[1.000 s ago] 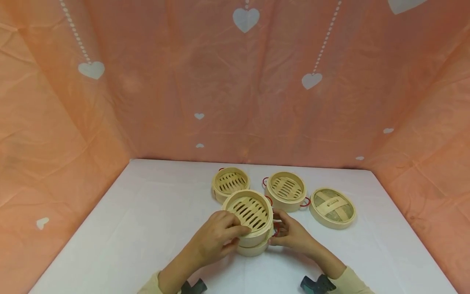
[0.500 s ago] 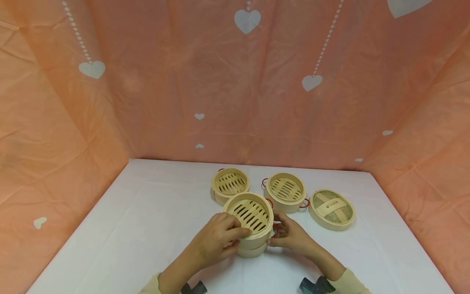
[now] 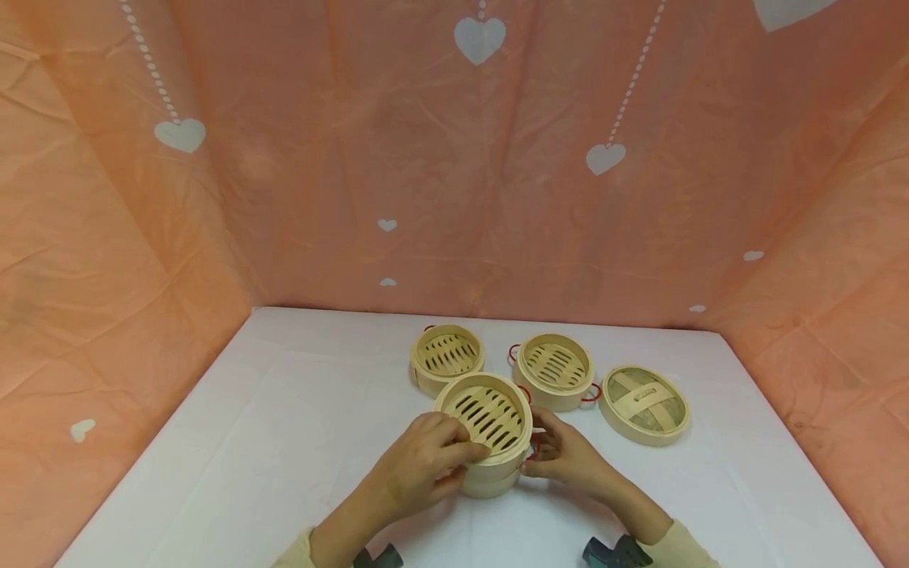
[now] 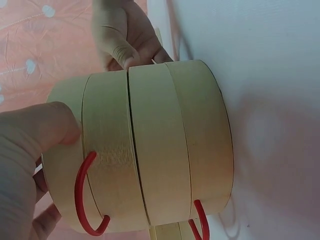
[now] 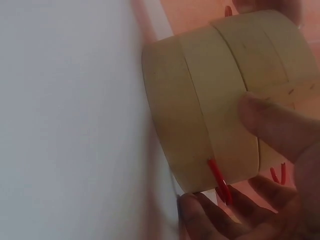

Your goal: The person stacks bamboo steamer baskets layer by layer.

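Steamers [image 3: 491,432] sit stacked, left hand [image 3: 426,457] pinching rim [image 3: 484,377], right hand [image 3: 566,454] curled round.

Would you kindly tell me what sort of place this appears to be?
Probably a staged recording booth: orange heart-printed cloth-like hangings line three sides of a white rectangular table bearing stacked round pale bamboo steamers.
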`<action>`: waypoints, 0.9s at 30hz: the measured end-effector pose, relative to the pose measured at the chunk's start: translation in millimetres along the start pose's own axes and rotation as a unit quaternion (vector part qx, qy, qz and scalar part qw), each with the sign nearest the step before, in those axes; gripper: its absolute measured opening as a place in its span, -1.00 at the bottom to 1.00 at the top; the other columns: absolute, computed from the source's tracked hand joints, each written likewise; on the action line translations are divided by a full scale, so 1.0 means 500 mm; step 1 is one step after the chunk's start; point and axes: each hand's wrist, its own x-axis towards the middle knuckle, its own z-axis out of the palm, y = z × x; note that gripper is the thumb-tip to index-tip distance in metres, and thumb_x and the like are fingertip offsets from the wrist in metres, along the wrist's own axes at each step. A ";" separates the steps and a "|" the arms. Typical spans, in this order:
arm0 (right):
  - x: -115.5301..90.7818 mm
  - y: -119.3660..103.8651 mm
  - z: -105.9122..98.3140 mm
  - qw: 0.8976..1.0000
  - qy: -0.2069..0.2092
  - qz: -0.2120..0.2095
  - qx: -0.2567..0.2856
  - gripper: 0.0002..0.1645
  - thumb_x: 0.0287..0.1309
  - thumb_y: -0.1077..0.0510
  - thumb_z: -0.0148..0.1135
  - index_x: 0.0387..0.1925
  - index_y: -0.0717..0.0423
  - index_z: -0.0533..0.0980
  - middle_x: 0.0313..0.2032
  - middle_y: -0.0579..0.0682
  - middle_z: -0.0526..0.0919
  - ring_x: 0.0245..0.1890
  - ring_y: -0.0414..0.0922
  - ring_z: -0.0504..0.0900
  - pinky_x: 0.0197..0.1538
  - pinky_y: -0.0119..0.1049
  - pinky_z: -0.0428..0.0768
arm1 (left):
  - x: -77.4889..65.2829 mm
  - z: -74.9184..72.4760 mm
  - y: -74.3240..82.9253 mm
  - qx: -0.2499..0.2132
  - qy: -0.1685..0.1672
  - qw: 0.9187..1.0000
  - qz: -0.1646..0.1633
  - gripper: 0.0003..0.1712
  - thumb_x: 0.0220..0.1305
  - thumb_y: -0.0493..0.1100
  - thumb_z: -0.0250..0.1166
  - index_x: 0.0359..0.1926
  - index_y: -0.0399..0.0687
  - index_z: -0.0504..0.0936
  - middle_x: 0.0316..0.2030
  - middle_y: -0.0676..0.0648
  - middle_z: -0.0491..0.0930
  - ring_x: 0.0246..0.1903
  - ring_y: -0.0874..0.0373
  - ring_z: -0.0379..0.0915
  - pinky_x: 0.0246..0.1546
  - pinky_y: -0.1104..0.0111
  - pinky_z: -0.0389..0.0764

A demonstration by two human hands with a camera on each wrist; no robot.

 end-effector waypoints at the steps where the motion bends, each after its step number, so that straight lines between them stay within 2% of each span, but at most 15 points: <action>1: 0.000 0.001 0.000 1.000 -0.001 -0.003 0.000 -0.03 -0.04 0.25 0.43 0.37 0.28 0.14 0.22 0.40 0.36 0.18 0.32 0.44 0.01 -0.31 0.62 | 0.001 0.000 0.000 0.001 0.001 1.000 0.001 -0.55 -0.20 -0.29 0.42 -0.18 0.17 0.68 -0.32 0.13 0.50 -0.23 0.24 0.42 -0.10 0.35 0.48; 8: -0.002 0.002 -0.002 1.000 -0.006 -0.012 -0.002 -0.02 0.03 0.23 0.39 0.41 0.32 0.09 0.23 0.39 0.36 0.12 0.15 0.52 0.01 -0.37 0.60 | 0.006 0.003 0.002 0.017 0.006 1.000 0.013 -0.53 -0.20 -0.29 0.43 -0.16 0.16 0.67 -0.31 0.13 0.52 -0.22 0.22 0.44 -0.09 0.32 0.49; 14: -0.003 0.001 -0.001 1.000 -0.008 -0.019 0.000 -0.05 0.03 0.25 0.38 0.39 0.31 0.11 0.22 0.41 0.35 0.11 0.21 0.51 -0.03 -0.37 0.62 | 0.006 0.001 0.003 0.017 0.006 1.000 0.002 -0.57 -0.18 -0.26 0.43 -0.17 0.15 0.67 -0.31 0.12 0.52 -0.22 0.22 0.44 -0.08 0.32 0.48; 16: -0.005 0.000 -0.001 1.000 -0.001 -0.011 -0.005 -0.06 0.01 0.24 0.39 0.38 0.26 0.14 0.21 0.39 0.36 0.11 0.24 0.50 -0.06 -0.36 0.63 | 0.005 -0.001 0.002 0.009 0.014 1.000 -0.010 -0.58 -0.17 -0.24 0.42 -0.17 0.13 0.67 -0.30 0.11 0.52 -0.22 0.22 0.45 -0.07 0.30 0.50; 20: -0.011 -0.004 -0.003 0.999 0.023 0.007 -0.021 -0.03 -0.05 0.21 0.44 0.37 0.16 0.14 0.21 0.36 0.37 0.14 0.27 0.49 -0.11 -0.31 0.64 | 0.001 -0.013 -0.003 -0.012 0.032 0.998 -0.059 -0.62 -0.12 -0.20 0.42 -0.15 0.10 0.67 -0.28 0.10 0.51 -0.23 0.23 0.43 -0.14 0.30 0.50; 25: -0.020 -0.015 -0.008 0.998 0.058 0.015 -0.037 0.07 -0.12 0.20 0.49 0.39 0.08 0.10 0.22 0.31 0.37 0.16 0.27 0.47 -0.12 -0.25 0.63 | 0.000 -0.029 -0.021 -0.020 0.058 0.991 -0.119 -0.67 -0.06 -0.23 0.36 -0.16 0.04 0.67 -0.28 0.09 0.53 -0.30 0.21 0.40 -0.28 0.35 0.46; 27: -0.021 -0.022 -0.009 0.996 0.075 0.016 -0.046 0.08 -0.12 0.17 0.50 0.39 0.07 0.09 0.23 0.29 0.36 0.17 0.26 0.47 -0.08 -0.21 0.61 | -0.001 -0.035 -0.030 -0.024 0.069 0.987 -0.143 -0.69 -0.03 -0.23 0.35 -0.17 0.02 0.68 -0.27 0.09 0.54 -0.30 0.20 0.42 -0.28 0.35 0.47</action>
